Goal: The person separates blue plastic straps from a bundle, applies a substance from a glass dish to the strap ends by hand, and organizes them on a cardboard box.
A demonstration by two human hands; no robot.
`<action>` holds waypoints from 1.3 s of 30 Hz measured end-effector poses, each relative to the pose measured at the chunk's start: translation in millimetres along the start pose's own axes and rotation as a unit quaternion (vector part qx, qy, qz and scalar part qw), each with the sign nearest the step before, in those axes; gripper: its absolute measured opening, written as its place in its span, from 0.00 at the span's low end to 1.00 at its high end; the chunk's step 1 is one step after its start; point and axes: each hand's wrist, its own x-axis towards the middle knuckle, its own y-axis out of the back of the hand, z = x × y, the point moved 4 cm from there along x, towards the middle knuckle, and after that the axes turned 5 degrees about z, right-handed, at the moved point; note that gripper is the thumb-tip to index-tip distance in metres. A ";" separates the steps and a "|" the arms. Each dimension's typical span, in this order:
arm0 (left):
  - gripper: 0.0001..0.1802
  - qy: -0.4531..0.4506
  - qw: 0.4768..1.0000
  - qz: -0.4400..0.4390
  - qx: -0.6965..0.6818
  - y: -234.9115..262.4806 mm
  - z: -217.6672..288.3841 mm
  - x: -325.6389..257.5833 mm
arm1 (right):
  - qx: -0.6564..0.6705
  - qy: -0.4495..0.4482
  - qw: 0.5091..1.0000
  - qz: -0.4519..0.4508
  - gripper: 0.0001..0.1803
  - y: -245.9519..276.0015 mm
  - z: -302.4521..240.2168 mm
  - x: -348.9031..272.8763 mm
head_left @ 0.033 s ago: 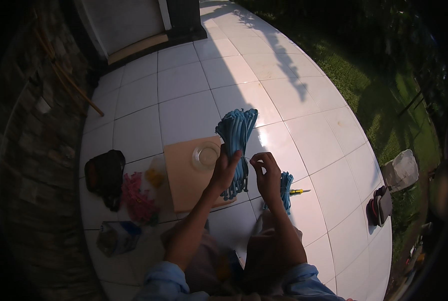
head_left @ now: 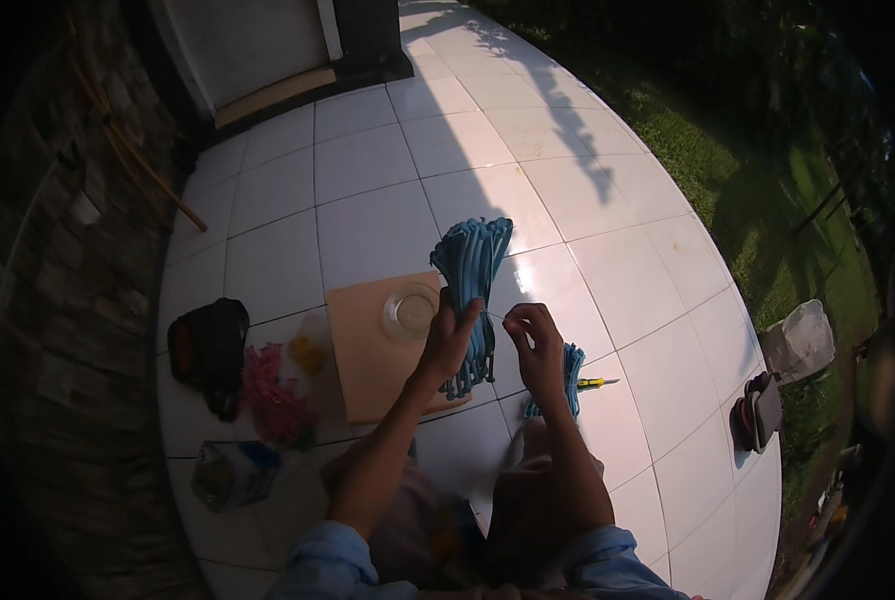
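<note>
Any lettering on the blue-and-white package (head_left: 252, 470) was too dim and blurred to read. The blue bundle (head_left: 475, 260) was in the left hand (head_left: 450, 340), in front of the right edge of the beige board (head_left: 367, 375) in this view; its long axis ran nearly up the view, leaning slightly right, its flared end pointing away from the person. The left fingers were wrapped around its narrow middle. The right hand (head_left: 537, 340), just beside it, had thumb and fingertips pinched together on a thin strand (head_left: 497, 316) leading from the bundle's waist. A second blue bundle (head_left: 573, 370) lay near the right wrist
</note>
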 end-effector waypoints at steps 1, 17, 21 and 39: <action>0.27 0.008 1.000 0.010 0.019 1.1 -3.2 1.5 | 0.126 -0.041 0.991 0.001 0.03 5.0 5.9 -0.4; 0.35 0.083 0.982 -0.163 -0.045 -43.7 5.3 -7.5 | 0.330 -0.152 0.925 0.110 0.03 60.4 33.6 7.1; 0.36 0.154 0.965 -0.166 -0.131 -56.5 -1.9 -13.0 | 0.070 -0.065 0.992 0.081 0.13 54.6 49.4 4.4; 0.30 0.067 0.974 -0.214 0.013 -39.1 -6.8 -9.7 | -0.203 0.175 0.963 0.025 0.10 22.6 6.1 -4.1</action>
